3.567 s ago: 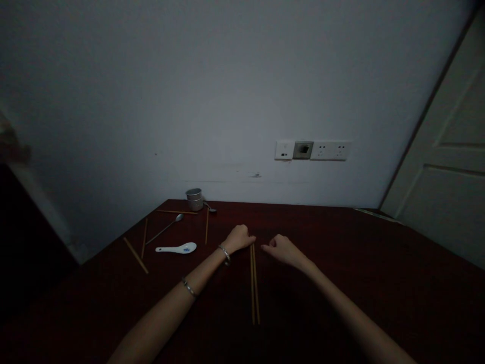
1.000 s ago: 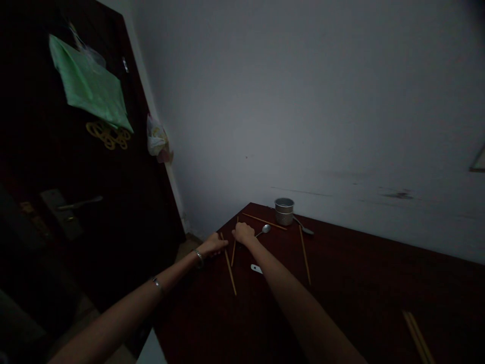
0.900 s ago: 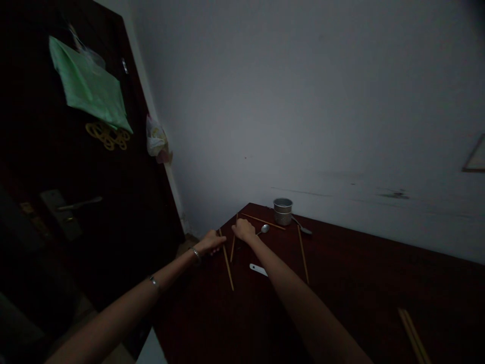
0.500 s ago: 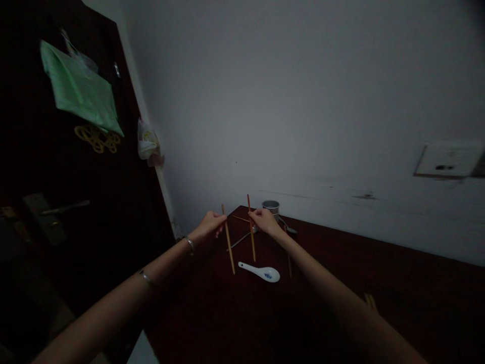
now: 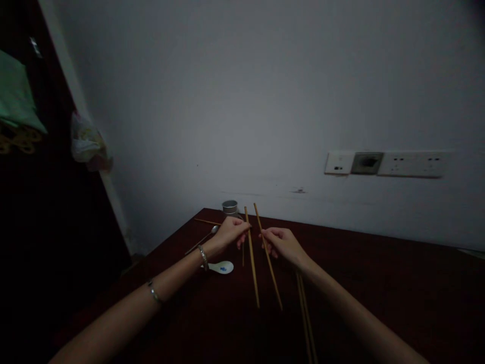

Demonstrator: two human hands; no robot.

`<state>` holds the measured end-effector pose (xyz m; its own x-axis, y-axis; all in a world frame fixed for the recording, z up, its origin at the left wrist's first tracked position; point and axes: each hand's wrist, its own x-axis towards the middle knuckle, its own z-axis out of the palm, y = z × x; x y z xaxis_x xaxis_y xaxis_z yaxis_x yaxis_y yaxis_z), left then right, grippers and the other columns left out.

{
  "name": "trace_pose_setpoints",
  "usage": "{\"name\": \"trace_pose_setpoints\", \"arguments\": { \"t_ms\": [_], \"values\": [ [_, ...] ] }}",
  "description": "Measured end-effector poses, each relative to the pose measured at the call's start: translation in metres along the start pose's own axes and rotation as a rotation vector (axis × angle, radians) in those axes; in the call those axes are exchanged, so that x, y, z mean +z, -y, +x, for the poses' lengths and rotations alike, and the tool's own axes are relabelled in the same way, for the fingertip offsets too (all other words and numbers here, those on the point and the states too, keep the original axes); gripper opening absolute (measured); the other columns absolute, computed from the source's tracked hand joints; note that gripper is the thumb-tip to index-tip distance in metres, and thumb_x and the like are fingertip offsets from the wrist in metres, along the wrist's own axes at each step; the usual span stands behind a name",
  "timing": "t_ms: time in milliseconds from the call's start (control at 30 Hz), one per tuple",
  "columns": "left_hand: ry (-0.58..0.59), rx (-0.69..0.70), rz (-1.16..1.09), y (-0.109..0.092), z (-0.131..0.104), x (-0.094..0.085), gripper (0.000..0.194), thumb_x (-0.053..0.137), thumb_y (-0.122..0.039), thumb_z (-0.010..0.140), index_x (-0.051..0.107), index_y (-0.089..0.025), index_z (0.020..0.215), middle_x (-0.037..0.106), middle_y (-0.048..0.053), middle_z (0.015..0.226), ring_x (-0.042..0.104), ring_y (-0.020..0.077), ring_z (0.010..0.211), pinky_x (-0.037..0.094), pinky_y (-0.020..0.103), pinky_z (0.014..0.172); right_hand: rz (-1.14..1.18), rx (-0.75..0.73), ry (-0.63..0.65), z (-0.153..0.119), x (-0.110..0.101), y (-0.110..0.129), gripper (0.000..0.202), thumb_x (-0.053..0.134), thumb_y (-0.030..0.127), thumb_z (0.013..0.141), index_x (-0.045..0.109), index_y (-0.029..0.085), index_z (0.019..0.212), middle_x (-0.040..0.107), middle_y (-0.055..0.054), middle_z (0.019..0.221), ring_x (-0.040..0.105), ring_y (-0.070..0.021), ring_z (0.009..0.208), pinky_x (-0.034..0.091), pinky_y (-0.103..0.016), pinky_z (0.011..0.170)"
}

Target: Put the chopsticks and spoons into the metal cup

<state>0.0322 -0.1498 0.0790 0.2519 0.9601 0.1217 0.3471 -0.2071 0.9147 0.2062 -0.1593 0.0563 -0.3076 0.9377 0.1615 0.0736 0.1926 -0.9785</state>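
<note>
My left hand [image 5: 234, 231] pinches a light wooden chopstick [image 5: 253, 268] near its upper end. Close by on the right, my right hand [image 5: 280, 243] grips another chopstick [image 5: 273, 275], also near the top. Both sticks slant downward over the dark table, apart from each other. A white spoon [image 5: 223, 267] with a blue mark lies below my left wrist, its handle partly hidden. Under my right forearm, a pair of chopsticks [image 5: 306, 316] rests on the table. Behind my left hand lie a metal spoon [image 5: 204, 238] and a thin stick [image 5: 206, 221].
A metal cup [image 5: 230, 207] stands at the back of the dark red table [image 5: 364, 263], by the wall. Another thin stick [image 5: 243, 255] lies behind the held ones. Sockets [image 5: 409, 164] are on the wall; a plastic bag [image 5: 86, 139] hangs at the left.
The view has turned right. Both hands have moved right over the table, past the white spoon, with a chopstick in each. The reddish stick from my right hand is no longer there; a lighter one is.
</note>
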Motion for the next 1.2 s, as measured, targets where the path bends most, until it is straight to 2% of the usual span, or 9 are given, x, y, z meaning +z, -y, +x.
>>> {"name": "trace_pose_setpoints", "arguments": {
  "t_ms": [167, 333, 633, 833, 1033, 1200],
  "values": [
    [0.137, 0.070, -0.129, -0.010, 0.015, 0.051, 0.034, 0.049, -0.037, 0.078, 0.047, -0.015, 0.052, 0.049, -0.004, 0.040, 0.041, 0.0055, 0.030, 0.032, 0.017, 0.034, 0.055, 0.073, -0.083, -0.038, -0.033, 0.002, 0.036, 0.059, 0.051, 0.065, 0.057, 0.015, 0.066, 0.052, 0.003, 0.050, 0.047, -0.0063, 0.038, 0.032, -0.017, 0.033],
    [0.205, 0.134, -0.247, -0.016, 0.024, 0.094, 0.034, 0.051, -0.039, 0.077, 0.048, -0.015, 0.052, 0.047, -0.004, 0.039, 0.040, 0.0057, 0.029, 0.032, 0.018, 0.032, 0.062, 0.089, -0.170, -0.066, -0.060, 0.000, 0.036, 0.061, 0.049, 0.062, 0.059, 0.014, 0.069, 0.052, 0.004, 0.049, 0.047, -0.0065, 0.039, 0.034, -0.018, 0.034],
    [0.246, 0.113, -0.397, -0.019, 0.025, 0.151, 0.033, 0.055, -0.040, 0.073, 0.049, -0.015, 0.053, 0.047, -0.004, 0.039, 0.039, 0.0062, 0.029, 0.033, 0.018, 0.031, 0.085, 0.119, -0.254, -0.093, -0.087, -0.017, 0.037, 0.061, 0.050, 0.062, 0.056, 0.014, 0.069, 0.051, 0.004, 0.047, 0.047, -0.0065, 0.038, 0.034, -0.017, 0.034],
    [0.221, 0.095, -0.437, -0.012, 0.027, 0.170, 0.034, 0.056, -0.040, 0.072, 0.048, -0.014, 0.052, 0.048, -0.004, 0.041, 0.039, 0.0049, 0.030, 0.031, 0.017, 0.031, 0.155, 0.206, -0.266, -0.101, -0.095, -0.019, 0.034, 0.064, 0.047, 0.062, 0.057, 0.014, 0.066, 0.051, 0.004, 0.051, 0.045, -0.0043, 0.040, 0.029, -0.014, 0.033],
    [0.227, 0.084, -0.455, -0.007, 0.024, 0.170, 0.034, 0.057, -0.040, 0.071, 0.049, -0.014, 0.052, 0.048, -0.004, 0.041, 0.040, 0.0052, 0.031, 0.032, 0.017, 0.031, 0.157, 0.243, -0.217, -0.099, -0.098, -0.028, 0.030, 0.065, 0.042, 0.065, 0.058, 0.013, 0.063, 0.052, 0.002, 0.051, 0.044, -0.0035, 0.041, 0.027, -0.013, 0.034],
    [0.216, 0.066, -0.431, 0.000, 0.024, 0.173, 0.034, 0.057, -0.040, 0.072, 0.048, -0.014, 0.052, 0.048, -0.004, 0.042, 0.040, 0.0055, 0.031, 0.033, 0.018, 0.030, 0.138, 0.274, -0.229, -0.099, -0.099, -0.033, 0.027, 0.065, 0.040, 0.065, 0.059, 0.014, 0.064, 0.055, 0.001, 0.056, 0.049, -0.0055, 0.046, 0.028, -0.013, 0.033]
  ]
}}
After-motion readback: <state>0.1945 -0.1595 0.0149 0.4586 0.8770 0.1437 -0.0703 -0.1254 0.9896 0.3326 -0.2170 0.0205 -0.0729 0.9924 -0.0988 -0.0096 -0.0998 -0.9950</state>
